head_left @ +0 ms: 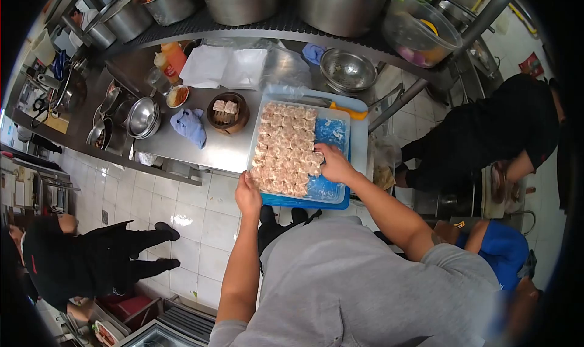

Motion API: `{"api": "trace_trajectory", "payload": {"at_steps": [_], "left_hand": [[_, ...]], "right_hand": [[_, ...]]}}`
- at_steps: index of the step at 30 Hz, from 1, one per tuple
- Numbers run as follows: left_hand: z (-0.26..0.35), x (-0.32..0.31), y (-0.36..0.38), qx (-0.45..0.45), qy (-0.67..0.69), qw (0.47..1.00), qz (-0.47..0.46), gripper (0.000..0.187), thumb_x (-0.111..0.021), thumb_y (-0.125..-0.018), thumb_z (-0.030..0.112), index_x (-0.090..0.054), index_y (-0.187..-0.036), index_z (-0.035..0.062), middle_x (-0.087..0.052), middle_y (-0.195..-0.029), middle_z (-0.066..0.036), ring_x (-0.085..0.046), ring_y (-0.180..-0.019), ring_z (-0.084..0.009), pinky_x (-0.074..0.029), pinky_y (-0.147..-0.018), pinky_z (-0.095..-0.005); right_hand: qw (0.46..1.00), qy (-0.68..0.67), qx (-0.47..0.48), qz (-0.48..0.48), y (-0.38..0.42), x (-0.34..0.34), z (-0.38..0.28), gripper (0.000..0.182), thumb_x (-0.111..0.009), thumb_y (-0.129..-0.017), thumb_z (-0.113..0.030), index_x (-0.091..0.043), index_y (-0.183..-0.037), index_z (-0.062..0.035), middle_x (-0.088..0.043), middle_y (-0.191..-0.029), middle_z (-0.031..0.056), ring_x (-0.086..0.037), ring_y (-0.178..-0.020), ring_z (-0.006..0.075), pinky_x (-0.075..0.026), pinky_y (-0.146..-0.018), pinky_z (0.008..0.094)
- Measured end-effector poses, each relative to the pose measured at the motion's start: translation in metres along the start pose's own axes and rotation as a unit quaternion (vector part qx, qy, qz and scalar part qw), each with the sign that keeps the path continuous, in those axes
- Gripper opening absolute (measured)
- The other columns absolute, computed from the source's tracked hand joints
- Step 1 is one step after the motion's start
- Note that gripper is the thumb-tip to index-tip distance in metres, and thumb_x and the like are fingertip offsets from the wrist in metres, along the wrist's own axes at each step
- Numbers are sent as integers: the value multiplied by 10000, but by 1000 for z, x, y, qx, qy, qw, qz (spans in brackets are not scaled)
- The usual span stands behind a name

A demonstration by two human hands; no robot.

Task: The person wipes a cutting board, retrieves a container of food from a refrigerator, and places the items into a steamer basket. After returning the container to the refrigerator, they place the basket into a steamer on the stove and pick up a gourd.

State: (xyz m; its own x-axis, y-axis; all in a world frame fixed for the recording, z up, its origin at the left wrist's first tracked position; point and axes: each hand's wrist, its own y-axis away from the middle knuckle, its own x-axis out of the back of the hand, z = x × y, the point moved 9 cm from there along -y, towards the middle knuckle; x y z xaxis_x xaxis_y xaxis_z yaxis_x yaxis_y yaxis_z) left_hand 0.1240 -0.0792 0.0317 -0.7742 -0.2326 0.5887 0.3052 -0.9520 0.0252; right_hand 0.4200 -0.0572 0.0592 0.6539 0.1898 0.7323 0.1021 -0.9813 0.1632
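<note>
Sitting in tight rows on the tray (331,190), the dumplings (283,143) are looking soft, light and easily dented, likely tacky too, so a gentle hold low on the sides is seeming safest. The right hand (334,164) is touching the rows' right edge, though I cannot tell whether its fingers are pinching a dumpling, while the left hand (247,195) is holding the tray's left rim toward the near corner, just beside the rows.
</note>
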Motion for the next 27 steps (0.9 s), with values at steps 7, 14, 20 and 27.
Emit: {"api": "trace_trajectory", "payload": {"at_steps": [7,14,20,27], "left_hand": [[1,1,2,17,-13,999,26,403,-384,-1004,314,-611,-1132,7,-651,-974,-261,-609,-921,-447,-468,-804,-479],[2,1,3,-4,-16,998,54,389,-393,-1003,294,-618,-1072,-16,-641,-892,-280,-606,-836,-466,-466,-734,-485],[-1,0,2,-6,-21,999,41,384,-383,-1003,304,-622,-1085,15,-651,-925,-256,-603,-879,-457,-462,-775,-497],[7,5,3,-2,-23,999,22,352,-395,-1001,307,-625,-1092,57,-658,-875,-222,-616,-856,-433,-470,-748,-489]], "right_hand": [[1000,18,-6,-10,-4,-2,-5,519,-520,-712,15,-476,-1229,11,-559,-1109,305,-509,-1097,438,-419,-946,439],[998,12,-49,-41,-2,5,-22,482,-496,-740,12,-467,-1220,40,-559,-1144,286,-530,-1102,423,-420,-943,428],[994,-80,-73,-14,-3,4,-6,466,-557,-745,-49,-472,-1186,73,-583,-1146,295,-532,-1134,421,-433,-929,438],[849,-411,-332,27,38,-27,36,286,-617,-799,-151,-576,-1028,17,-584,-907,125,-564,-816,238,-460,-709,356]]}}
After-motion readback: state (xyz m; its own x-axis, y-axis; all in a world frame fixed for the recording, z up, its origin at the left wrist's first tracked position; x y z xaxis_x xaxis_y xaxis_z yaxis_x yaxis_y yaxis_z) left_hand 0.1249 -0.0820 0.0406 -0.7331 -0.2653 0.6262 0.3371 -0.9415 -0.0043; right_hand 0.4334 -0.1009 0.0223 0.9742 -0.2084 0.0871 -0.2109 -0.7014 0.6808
